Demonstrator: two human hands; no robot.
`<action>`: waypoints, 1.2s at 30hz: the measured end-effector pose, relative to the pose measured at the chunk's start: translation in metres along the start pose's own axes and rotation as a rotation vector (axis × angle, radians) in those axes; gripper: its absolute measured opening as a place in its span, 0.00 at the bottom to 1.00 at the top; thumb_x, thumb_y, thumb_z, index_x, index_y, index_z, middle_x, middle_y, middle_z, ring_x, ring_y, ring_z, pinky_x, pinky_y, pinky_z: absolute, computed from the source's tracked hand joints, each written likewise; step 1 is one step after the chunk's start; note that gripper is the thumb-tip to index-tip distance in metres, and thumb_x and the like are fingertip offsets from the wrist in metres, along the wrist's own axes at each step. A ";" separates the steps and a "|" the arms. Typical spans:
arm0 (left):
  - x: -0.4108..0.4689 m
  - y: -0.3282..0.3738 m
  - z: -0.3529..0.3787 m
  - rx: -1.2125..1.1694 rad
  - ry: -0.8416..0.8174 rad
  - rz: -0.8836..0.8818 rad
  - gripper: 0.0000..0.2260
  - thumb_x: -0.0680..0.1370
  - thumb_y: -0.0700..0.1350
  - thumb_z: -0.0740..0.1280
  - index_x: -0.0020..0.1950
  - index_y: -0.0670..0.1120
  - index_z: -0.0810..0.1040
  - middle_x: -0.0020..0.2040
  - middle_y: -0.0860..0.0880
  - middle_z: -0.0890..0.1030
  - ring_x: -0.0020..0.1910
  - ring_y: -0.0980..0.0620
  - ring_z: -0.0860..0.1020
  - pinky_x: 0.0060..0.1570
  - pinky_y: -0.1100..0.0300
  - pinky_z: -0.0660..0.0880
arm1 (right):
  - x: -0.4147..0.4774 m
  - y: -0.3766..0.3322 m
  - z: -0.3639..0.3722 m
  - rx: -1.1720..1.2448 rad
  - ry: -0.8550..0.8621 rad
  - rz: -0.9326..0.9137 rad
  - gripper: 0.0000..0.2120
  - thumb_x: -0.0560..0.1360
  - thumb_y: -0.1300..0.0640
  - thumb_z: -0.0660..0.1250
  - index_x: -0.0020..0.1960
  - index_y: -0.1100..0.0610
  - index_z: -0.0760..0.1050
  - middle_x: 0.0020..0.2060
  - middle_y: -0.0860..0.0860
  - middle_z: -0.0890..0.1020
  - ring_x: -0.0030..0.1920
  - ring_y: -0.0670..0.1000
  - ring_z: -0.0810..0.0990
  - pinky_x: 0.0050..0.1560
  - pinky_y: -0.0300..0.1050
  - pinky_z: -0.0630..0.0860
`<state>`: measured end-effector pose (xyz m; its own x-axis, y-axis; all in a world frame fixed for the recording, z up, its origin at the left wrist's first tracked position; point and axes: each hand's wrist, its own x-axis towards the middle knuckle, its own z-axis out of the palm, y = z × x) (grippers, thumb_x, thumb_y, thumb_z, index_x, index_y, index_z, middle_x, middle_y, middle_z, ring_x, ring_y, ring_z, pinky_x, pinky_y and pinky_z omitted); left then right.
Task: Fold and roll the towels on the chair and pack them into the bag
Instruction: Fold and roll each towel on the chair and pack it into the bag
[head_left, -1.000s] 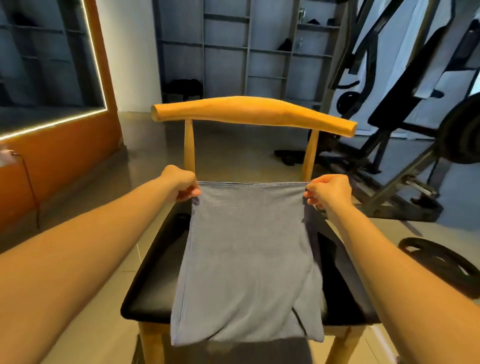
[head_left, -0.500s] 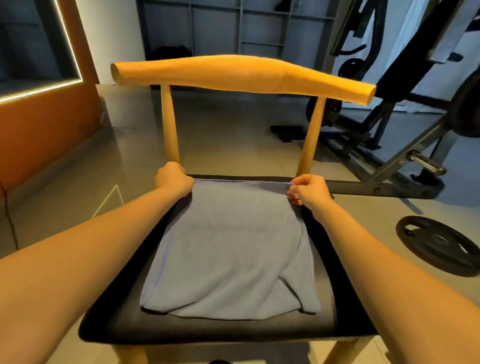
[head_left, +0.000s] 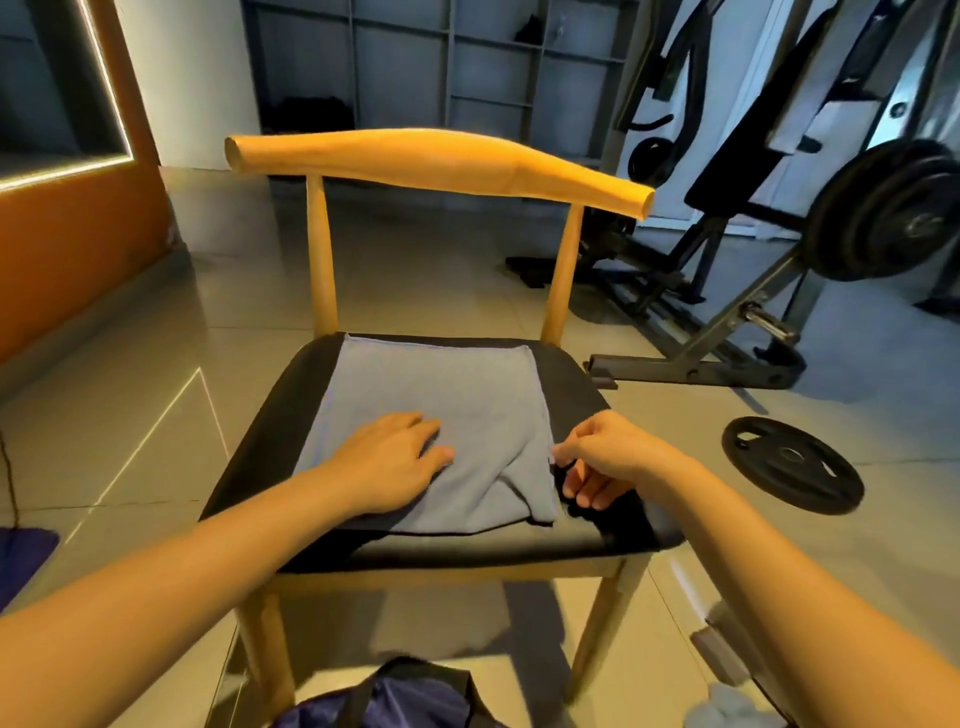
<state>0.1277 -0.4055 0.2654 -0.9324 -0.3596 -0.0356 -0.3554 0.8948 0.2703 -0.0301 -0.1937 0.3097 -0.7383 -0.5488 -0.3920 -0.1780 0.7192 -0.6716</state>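
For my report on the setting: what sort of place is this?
Most likely a gym: stacked barbell plates, a loose weight plate on the floor, and a bench frame.

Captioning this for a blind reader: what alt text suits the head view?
Grey towel lies spread on the black seat of a wooden chair; the left hand presses flat on it, the right hand pinches its right edge. A blue bag sits on the floor below.

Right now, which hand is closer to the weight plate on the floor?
Right. The right hand is at the towel edge, toward the weight plate; the left hand rests mid-towel, farther away.
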 end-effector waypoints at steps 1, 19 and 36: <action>-0.004 -0.001 0.006 0.047 -0.024 -0.016 0.28 0.85 0.61 0.51 0.81 0.48 0.61 0.81 0.45 0.61 0.79 0.45 0.60 0.77 0.50 0.58 | -0.011 0.003 0.004 0.013 -0.033 0.014 0.11 0.83 0.56 0.65 0.53 0.63 0.79 0.36 0.59 0.86 0.30 0.53 0.82 0.32 0.43 0.80; -0.014 -0.007 0.028 0.106 0.047 -0.002 0.30 0.83 0.65 0.43 0.84 0.54 0.50 0.84 0.49 0.50 0.82 0.48 0.48 0.79 0.50 0.44 | -0.052 0.044 0.022 0.571 0.122 0.089 0.08 0.75 0.64 0.74 0.51 0.68 0.81 0.39 0.62 0.86 0.35 0.56 0.85 0.38 0.49 0.84; -0.080 -0.038 -0.019 -0.145 0.481 -0.217 0.09 0.75 0.52 0.74 0.43 0.50 0.77 0.41 0.52 0.79 0.40 0.51 0.78 0.41 0.54 0.78 | -0.046 0.037 0.031 -0.237 0.533 -0.337 0.05 0.77 0.55 0.69 0.42 0.51 0.78 0.34 0.50 0.81 0.36 0.49 0.81 0.39 0.51 0.84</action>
<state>0.2168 -0.4154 0.2768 -0.6916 -0.6424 0.3301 -0.4916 0.7535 0.4365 0.0174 -0.1556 0.2831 -0.8267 -0.5181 0.2194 -0.5479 0.6527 -0.5233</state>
